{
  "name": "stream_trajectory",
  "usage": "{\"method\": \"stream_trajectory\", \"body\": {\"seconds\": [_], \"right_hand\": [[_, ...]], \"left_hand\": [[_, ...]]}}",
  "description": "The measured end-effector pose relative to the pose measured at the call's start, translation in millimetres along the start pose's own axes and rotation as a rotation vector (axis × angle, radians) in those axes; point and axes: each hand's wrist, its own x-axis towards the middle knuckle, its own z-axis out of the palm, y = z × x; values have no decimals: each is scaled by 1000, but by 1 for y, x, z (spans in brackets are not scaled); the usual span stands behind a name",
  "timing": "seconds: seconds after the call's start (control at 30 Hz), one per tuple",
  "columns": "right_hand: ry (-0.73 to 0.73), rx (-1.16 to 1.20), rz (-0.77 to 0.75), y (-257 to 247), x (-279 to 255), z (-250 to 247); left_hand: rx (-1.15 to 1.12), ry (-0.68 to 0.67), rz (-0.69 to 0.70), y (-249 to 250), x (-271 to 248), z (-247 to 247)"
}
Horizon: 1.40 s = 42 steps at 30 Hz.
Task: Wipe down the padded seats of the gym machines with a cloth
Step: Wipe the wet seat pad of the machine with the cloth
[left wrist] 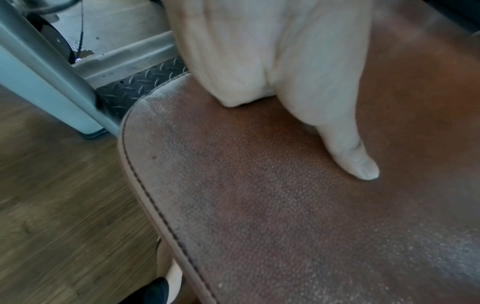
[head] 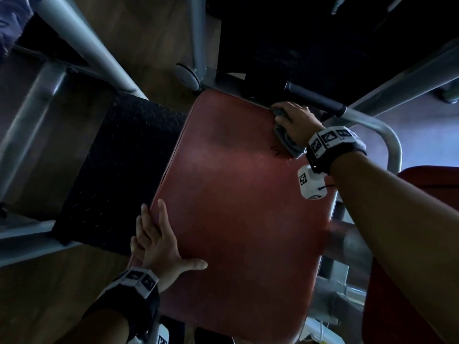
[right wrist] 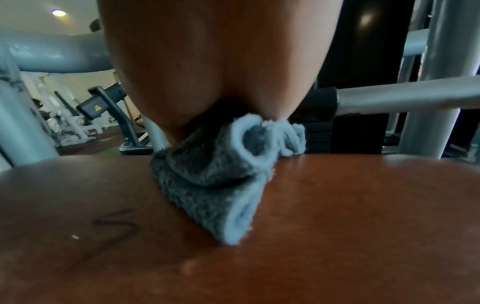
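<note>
Gym frames of grey tube point(head: 74, 43) stand around a red padded seat point(head: 236, 207), with wood floor point(head: 49, 294) and a black tread plate point(head: 119, 170) below it. At the seat's far right corner the right hand point(head: 296, 125) lies on top of a bunched grey cloth point(right wrist: 215, 185), pressing it to the vinyl; whether the fingers curl round the cloth or lie flat I cannot tell, since both views hide them. Folds of cloth stick out from under the palm toward the wrist (loose rolls, not a neat pad). It looks soft, light terry that will crumple and creep under the hand, so I would hold it from above with a broad palm and tuck the stray folds under. The left hand point(head: 159, 242) rests flat and spread on the near left edge, gripping nothing, thumb point(left wrist: 355, 162) lying on the grained surface. That vinyl looks smooth, slightly damp, likely slick.
</note>
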Motion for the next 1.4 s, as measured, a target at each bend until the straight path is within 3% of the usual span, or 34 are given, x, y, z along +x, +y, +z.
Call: {"method": "stream_trajectory", "body": {"seconds": [0.2, 0.4, 0.73, 0.93, 1.07, 1.2, 1.3, 1.4], "right_hand": [[-20, 7, -39, -9, 7, 4], [-37, -27, 67, 17, -2, 1], [-50, -71, -70, -126, 65, 27], [-66, -66, -66, -99, 55, 21], [-50, -85, -14, -114, 58, 23], [-90, -108, -84, -130, 70, 26], [-103, -86, -125, -113, 72, 25], [-40, -9, -48, -100, 70, 29]], "left_hand": [[-24, 12, 19, -2, 0, 1], [-50, 19, 29, -8, 3, 5], [-36, 7, 1, -11, 9, 6], [-42, 5, 18, -14, 10, 7], [-43, 1, 19, -15, 11, 7], [-44, -10, 5, -14, 12, 8], [-32, -12, -5, -14, 13, 8], [-28, -18, -9, -14, 13, 8]]}}
